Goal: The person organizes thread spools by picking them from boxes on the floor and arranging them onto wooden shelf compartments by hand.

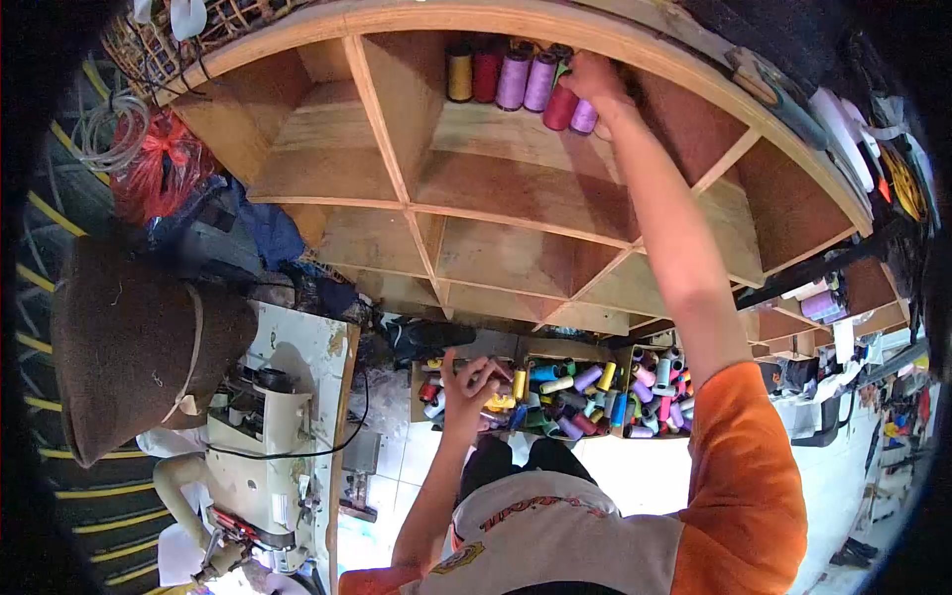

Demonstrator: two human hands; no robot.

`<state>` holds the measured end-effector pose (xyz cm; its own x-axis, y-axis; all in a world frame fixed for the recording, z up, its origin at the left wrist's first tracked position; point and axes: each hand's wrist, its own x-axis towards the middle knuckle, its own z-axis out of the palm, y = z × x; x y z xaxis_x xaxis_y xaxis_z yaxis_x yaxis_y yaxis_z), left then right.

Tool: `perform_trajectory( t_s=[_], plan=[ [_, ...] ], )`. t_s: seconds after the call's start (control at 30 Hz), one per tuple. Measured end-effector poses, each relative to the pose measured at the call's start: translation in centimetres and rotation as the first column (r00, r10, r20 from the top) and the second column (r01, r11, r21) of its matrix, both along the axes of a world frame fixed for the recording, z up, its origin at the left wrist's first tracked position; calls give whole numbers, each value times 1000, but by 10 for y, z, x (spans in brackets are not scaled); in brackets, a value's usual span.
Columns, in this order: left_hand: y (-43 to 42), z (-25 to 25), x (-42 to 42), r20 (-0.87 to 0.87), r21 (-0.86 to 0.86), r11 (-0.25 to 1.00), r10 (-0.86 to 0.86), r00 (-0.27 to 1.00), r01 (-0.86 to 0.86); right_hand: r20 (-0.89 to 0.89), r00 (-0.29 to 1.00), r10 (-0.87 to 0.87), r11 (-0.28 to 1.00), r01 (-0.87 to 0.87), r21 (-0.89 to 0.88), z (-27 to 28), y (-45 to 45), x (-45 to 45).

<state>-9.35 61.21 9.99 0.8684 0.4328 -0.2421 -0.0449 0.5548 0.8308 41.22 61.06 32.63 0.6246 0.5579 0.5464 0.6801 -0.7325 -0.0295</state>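
My right hand (598, 84) reaches up into the top middle compartment of a wooden shelf (516, 159). Its fingers close round the top of a crimson thread spool (560, 108), which leans slightly. Just beside that spool stands a lilac spool (584, 117), partly under my hand. To the left, in a row, are two more lilac spools (513, 81), a dark red spool (486, 77) and a gold spool (459, 75). Lower down, my left hand (466, 389) hovers with fingers bent and apart, nothing visible in it, near a box of mixed spools (419, 397).
More boxes of colourful spools (575, 402) sit on the floor below the shelf. At the left, a sewing machine (253, 441) stands on a worn table (335, 397), with a brown cone-shaped object (139, 342) nearby. A red plastic bag (164, 164) hangs at the upper left.
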Motion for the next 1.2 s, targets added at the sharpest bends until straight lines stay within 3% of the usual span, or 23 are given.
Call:
perform_trajectory(
  t_s=[0.27, 0.33, 0.37, 0.4, 0.43, 0.47, 0.5, 0.53, 0.57, 0.6, 0.67, 0.7, 0.73, 0.77, 0.8, 0.83, 0.87, 0.9, 0.93, 1.0, 1.07, 1.13, 1.2],
  plan=[
    [43, -24, -7, 31, 146, 982, 113, 993, -116, 56, 998, 9, 987, 0, -163, 16, 1, -29],
    [41, -15, -5, 38, 145, 981, 128, 991, -132, 195, 981, 17, 997, -3, -71, 6, -1, -35],
    [43, -11, -2, 10, 153, 984, 97, 995, -97, 61, 998, -6, 996, 1, 84, 3, -2, -44],
    [43, -10, -1, -31, 151, 987, 59, 998, -53, 196, 973, 125, 984, -147, 101, -12, -6, -14],
    [39, -10, -2, -81, 140, 990, 17, 997, -5, -101, 991, 85, 976, -62, 208, -5, -11, -63],
    [36, -6, -2, -146, 229, 973, -4, 989, 38, 243, 953, 183, 942, -240, 234, 1, -19, -94],
    [32, -3, 1, -207, 312, 946, -27, 978, 92, 78, 894, 441, 810, -434, 394, 21, -40, -137],
    [25, -7, 2, -212, 274, 957, -33, 977, 92, -4, 909, 416, 833, -379, 403, 19, -53, -170],
    [16, -11, 3, -204, 242, 967, -27, 979, 77, -324, 799, 506, 829, -348, 439, 23, -74, -201],
    [5, -12, 5, -192, 237, 967, -47, 980, 93, -250, 748, 614, 773, -507, 383, 6, -93, -213],
    [-15, -16, 7, -157, 238, 964, -86, 984, 122, -716, 412, 563, 822, -370, 432, -23, -143, -251],
    [-27, -22, 7, -197, 221, 961, -121, 973, 164, -707, 326, 628, 767, -417, 488, -54, -167, -257],
    [-38, -29, 8, -235, 203, 958, -155, 960, 205, -620, 408, 671, 732, -498, 465, -99, -190, -262],
    [-49, -38, 9, -270, 185, 953, -187, 945, 241, -898, 234, 372, 903, -314, 293, -105, -216, -277],
    [-58, -52, 9, -314, 216, 919, -255, 915, 330, -838, 347, 420, 886, -355, 297, -164, -247, -279],
    [-73, -77, 9, -338, 93, 939, -284, 897, 332, -890, 284, 356, 897, -371, 240, -194, -277, -282],
    [-86, -95, 12, -361, 124, 905, -341, 868, 407, -980, 149, 128, 971, -221, 93, -217, -306, -290],
    [-99, -111, 16, -387, 151, 863, -397, 832, 482, -939, 327, 105, 978, -203, 39, -277, -345, -294],
    [-116, -128, 20, -418, 202, 825, -415, 808, 528, -954, 288, 85, 991, -119, 52, -310, -379, -303],
    [-151, -159, 34, -519, 223, 772, -423, 743, 595, -905, 426, 14, 989, -138, -49, -408, -448, -321],
    [-178, -216, 43, -556, 486, 557, -398, 730, 674, -839, 534, -103, 950, -198, -242, -490, -511, -341],
    [-196, -286, 44, -589, 615, 336, -406, 699, 713, -838, 452, -305, 941, 7, -339, -533, -532, -364],
    [-209, -336, 38, -740, 611, 105, -277, 613, 785, -890, 107, -442, 791, 514, -332, -571, -539, -392]
  ],
)
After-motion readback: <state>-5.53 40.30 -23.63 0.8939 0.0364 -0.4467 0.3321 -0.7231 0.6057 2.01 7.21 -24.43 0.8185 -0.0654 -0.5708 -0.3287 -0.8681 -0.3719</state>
